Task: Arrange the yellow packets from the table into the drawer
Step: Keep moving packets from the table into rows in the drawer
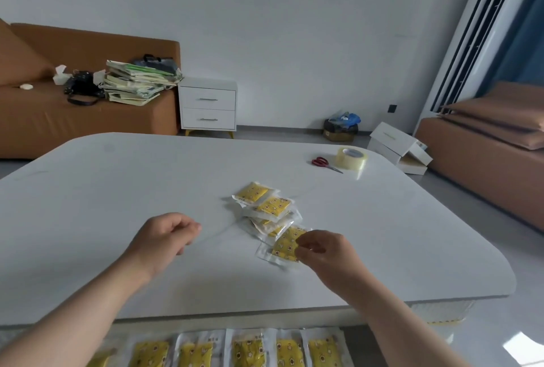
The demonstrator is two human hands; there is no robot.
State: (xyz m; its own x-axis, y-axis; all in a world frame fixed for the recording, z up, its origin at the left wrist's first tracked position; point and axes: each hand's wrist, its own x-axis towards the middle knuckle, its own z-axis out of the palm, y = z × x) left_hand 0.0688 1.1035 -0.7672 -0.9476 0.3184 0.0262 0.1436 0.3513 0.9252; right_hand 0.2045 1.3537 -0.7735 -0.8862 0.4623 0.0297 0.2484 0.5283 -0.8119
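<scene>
The left hand (pixel 164 234) hovers just above the white bench (pixel 117 190), its fingers (pixel 188 227) loosely curled and holding nothing, with bare bench surface under and around them. To the right of those fingers, and a little farther from the person, lies the pile of yellow packets (pixel 268 207), overlapping one another in a loose slanting heap. At the near end of that heap the right hand (pixel 323 252) has its fingers (pixel 304 244) bent in a pinch on the right edge of the nearest packet (pixel 284 246), which lies flat on the bench and touches the one beyond it. Below both hands, at the near edge of the bench, the drawer (pixel 350 340) stands open with a row of packets (pixel 247 350) laid side by side in it. The packets look light, thin and soft, with a yellow filling inside a clear glossy wrap, so they will likely bend and slide over each other. The flat sealed margin is probably the surest place to take hold, since a squeeze on the padded middle could slip. Far beyond the right fingers sit red-handled scissors (pixel 322 162) and a tape roll (pixel 351 157).
</scene>
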